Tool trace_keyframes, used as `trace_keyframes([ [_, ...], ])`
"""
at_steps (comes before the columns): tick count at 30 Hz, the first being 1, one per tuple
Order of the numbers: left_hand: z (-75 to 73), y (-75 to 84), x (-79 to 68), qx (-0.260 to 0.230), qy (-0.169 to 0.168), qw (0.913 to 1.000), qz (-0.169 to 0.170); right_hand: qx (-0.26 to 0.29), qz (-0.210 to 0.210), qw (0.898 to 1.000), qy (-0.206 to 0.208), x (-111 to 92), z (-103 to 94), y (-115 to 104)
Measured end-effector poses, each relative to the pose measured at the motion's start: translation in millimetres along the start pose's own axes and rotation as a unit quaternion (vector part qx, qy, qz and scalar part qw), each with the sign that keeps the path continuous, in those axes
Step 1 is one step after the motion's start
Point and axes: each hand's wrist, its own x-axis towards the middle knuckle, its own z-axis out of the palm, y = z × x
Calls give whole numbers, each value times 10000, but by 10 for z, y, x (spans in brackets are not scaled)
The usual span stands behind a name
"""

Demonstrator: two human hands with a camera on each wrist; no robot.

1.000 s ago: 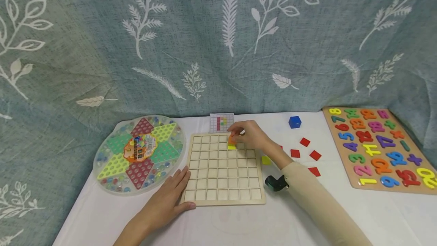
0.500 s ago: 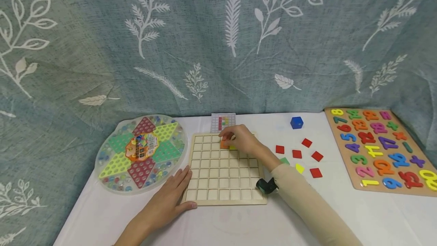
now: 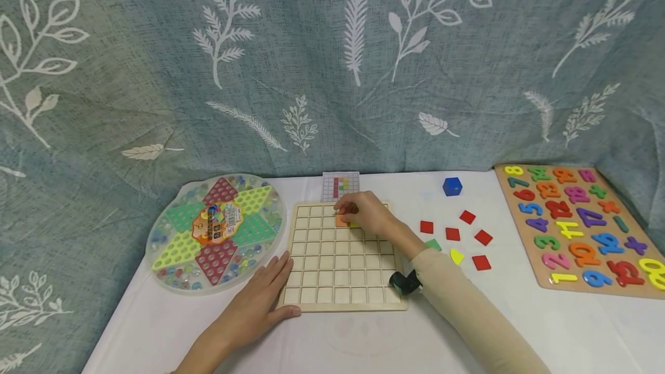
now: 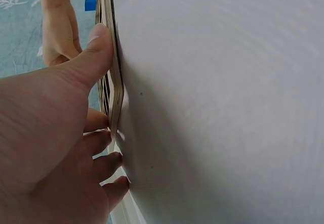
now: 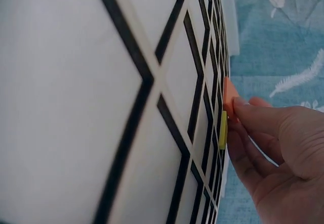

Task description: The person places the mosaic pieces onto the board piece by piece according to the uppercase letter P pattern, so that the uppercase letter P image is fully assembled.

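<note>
A wooden grid board (image 3: 343, 307) lies on the white-covered table. My right hand (image 3: 366, 213) pinches an orange square tile (image 3: 340, 221) between thumb and fingers, at a cell in the upper part of the board. In the right wrist view the orange tile (image 5: 229, 95) is tilted up against the grid, right beside a yellow tile (image 5: 223, 130) that sits on the board. The left hand (image 3: 254, 300) rests at the board's lower left corner with fingers extended. Its thumb (image 4: 98, 44) touches the board's edge in the left wrist view.
Behind the board lies a small colour-pattern card (image 3: 328, 186). To the right are several red tiles (image 3: 452, 234), a green tile (image 3: 433, 244), a loose yellow tile (image 3: 456, 256) and a blue die (image 3: 452, 186). A Chinese checkers board (image 3: 215, 258) flanks the left, a number puzzle (image 3: 535, 258) the right.
My right hand has moved left with the orange tile, from over the yellow tile to the cell beside it, and has barely shifted since. The left hand keeps its place on the board.
</note>
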Motion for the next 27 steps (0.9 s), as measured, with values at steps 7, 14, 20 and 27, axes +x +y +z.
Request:
trace_keyframes([
  [7, 5, 2, 10, 52, -16, 10000, -10, 29, 26, 10000, -35, 1, -4, 25],
  [14, 0, 5, 6, -6, -64, 10000, -53, 92, 31, 9999, -36, 8, 0, 24],
  [20, 14, -4, -23, -28, -118, 9998, -187, -8, -95, 9999, -144, 15, 15, 8],
  [27, 10, 2, 5, -41, -128, 9999, -106, -114, -5, 9999, -82, -24, -65, -4],
])
